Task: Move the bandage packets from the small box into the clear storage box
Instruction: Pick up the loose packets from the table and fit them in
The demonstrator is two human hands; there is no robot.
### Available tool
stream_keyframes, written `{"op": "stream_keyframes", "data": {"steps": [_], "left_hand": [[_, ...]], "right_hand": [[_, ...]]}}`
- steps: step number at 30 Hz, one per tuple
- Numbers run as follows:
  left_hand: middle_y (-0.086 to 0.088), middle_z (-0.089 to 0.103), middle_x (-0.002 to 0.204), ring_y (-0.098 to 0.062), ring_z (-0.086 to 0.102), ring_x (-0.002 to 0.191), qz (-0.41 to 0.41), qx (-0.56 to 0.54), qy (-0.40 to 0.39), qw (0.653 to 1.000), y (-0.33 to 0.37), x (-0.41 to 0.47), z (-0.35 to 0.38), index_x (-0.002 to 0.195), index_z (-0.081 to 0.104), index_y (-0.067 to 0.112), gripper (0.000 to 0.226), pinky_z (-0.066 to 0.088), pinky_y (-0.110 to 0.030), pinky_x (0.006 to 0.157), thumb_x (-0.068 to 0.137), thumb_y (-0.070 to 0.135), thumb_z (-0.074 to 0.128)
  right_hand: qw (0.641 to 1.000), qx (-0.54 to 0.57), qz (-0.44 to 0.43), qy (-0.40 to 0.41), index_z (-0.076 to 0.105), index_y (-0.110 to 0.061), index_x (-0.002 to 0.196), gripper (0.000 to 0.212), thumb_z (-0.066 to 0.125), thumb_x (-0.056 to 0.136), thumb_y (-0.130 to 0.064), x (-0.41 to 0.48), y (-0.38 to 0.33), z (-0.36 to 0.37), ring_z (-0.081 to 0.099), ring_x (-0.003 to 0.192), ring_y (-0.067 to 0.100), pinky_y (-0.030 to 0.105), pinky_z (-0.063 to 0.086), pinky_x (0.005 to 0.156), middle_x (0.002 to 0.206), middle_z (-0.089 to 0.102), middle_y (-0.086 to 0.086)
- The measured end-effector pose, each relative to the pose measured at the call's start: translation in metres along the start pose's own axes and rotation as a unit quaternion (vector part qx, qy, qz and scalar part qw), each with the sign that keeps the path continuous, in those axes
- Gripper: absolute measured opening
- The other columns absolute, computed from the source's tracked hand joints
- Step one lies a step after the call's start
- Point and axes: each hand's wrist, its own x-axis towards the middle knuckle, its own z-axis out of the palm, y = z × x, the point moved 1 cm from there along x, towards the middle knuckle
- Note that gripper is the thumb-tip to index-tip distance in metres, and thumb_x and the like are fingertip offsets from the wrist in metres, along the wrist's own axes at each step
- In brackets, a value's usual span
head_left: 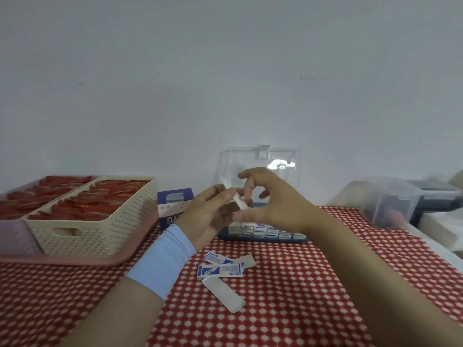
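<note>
My left hand [209, 214] holds a white bandage packet [234, 196] raised above the table. My right hand [273, 199] touches the same packet with its fingertips, the other fingers spread. Behind the hands stands the clear storage box [260, 232] with a dark base, rows of blue-and-white packets inside and its clear lid [258, 164] standing open against the wall. The small purple box [172, 206] stands left of it, partly hidden by my left hand. Several loose packets [220, 270] lie on the red dotted cloth in front, one long white packet [223, 294] nearest me.
A cream perforated basket [92, 231] of red packets sits on a pink tray [75, 259] at the left. A frosted plastic container [390, 204] and a dark box stand at the right by the table edge. White wall behind.
</note>
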Motion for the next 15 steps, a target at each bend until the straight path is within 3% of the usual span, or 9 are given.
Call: {"op": "stream_keyframes", "data": {"steps": [2,5,8,11,15], "left_hand": [[-0.017,0.07,0.097,-0.027,0.072,0.09,-0.035,-0.013,-0.015,0.999,-0.003,-0.002,0.002,0.101,0.062,0.008,0.023,0.06,-0.037,0.07,0.084,0.023,0.065],[-0.018,0.064,0.103,-0.028,0.069,0.093,-0.049,-0.032,-0.03,0.998,-0.006,-0.002,0.003,0.107,0.064,0.008,0.028,0.059,-0.038,0.072,0.087,0.027,0.066],[-0.016,0.062,0.114,-0.026,0.069,0.1,-0.053,-0.023,-0.034,0.998,-0.009,-0.002,0.004,0.121,0.06,0.004,0.044,0.058,-0.034,0.076,0.086,0.029,0.068],[-0.015,0.064,0.119,-0.026,0.067,0.104,-0.069,-0.036,-0.055,0.995,-0.009,-0.004,0.004,0.122,0.06,0.003,0.05,0.058,-0.035,0.08,0.081,0.028,0.072],[-0.013,0.071,0.106,-0.022,0.072,0.086,-0.07,-0.014,-0.046,0.996,-0.003,-0.007,0.003,0.12,0.062,0.002,0.041,0.061,-0.033,0.07,0.084,0.022,0.063]], "right_hand": [[0.996,-0.069,-0.043,-0.044,0.062,-0.031,0.084,0.037,0.091,0.063,-0.041,-0.001,-0.001,0.002,0.036,0.135,-0.001,0.017,0.03,0.103,0.148,0.04,-0.024],[0.996,-0.057,-0.062,-0.04,0.063,-0.025,0.078,0.035,0.092,0.063,-0.039,-0.001,-0.002,0.005,0.044,0.129,-0.005,0.009,0.037,0.096,0.145,0.046,-0.022],[0.994,-0.051,-0.089,-0.03,0.064,-0.02,0.073,0.033,0.092,0.065,-0.036,-0.002,-0.003,0.006,0.06,0.11,0.001,0.02,0.055,0.088,0.122,0.059,-0.019],[0.996,-0.014,-0.07,-0.047,0.063,-0.021,0.076,0.036,0.09,0.063,-0.04,-0.002,-0.002,0.004,0.064,0.106,0.005,0.028,0.054,0.092,0.114,0.064,-0.014],[0.988,0.156,-0.015,-0.008,0.061,-0.015,0.107,0.019,0.072,0.091,-0.021,0.003,0.003,-0.006,0.071,0.094,0.017,0.039,0.057,0.093,0.099,0.071,0.001]]}}
